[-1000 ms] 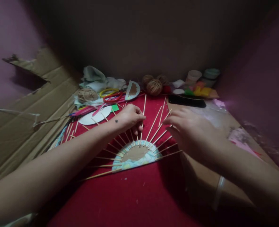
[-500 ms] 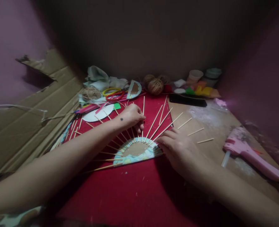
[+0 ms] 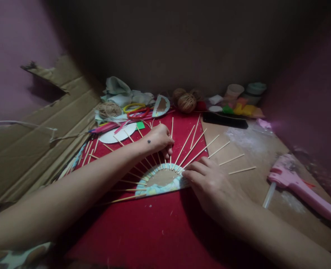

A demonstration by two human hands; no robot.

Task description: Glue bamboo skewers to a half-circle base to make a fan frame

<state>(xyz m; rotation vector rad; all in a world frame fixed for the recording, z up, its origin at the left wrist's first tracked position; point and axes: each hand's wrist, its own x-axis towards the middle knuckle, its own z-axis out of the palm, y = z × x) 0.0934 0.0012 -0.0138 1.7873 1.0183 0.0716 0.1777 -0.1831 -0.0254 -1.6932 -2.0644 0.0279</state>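
Both hands are at the half-round piece [image 3: 161, 178], which lies flat on the red cloth [image 3: 120, 231], in front of the person. Left hand [image 3: 159, 137] has its thumb and fingers closed together, and they seem to pinch one thin stick [image 3: 172, 125] above the curved edge. Right hand [image 3: 210, 183] is bent low, with the fingertips on the right end of the piece; whether they also pinch something, I cannot tell.

To the right of the cloth is the brown board [image 3: 255, 145], and on it rests the pink glue gun [image 3: 291, 175], well apart from the fingers. At the far side of the cloth lies the white oval [image 3: 108, 137].

Other sticks [image 3: 185, 147] spread around the curved edge like rays, and some pass beyond the right hand, over the board. In my judgement, pressure on the piece should be light and even, so that it does not turn. For the pinched stick, a grip nearer to its lower end would probably give better control of the angle, and the wrist should be high enough not to push the neighbouring sticks.
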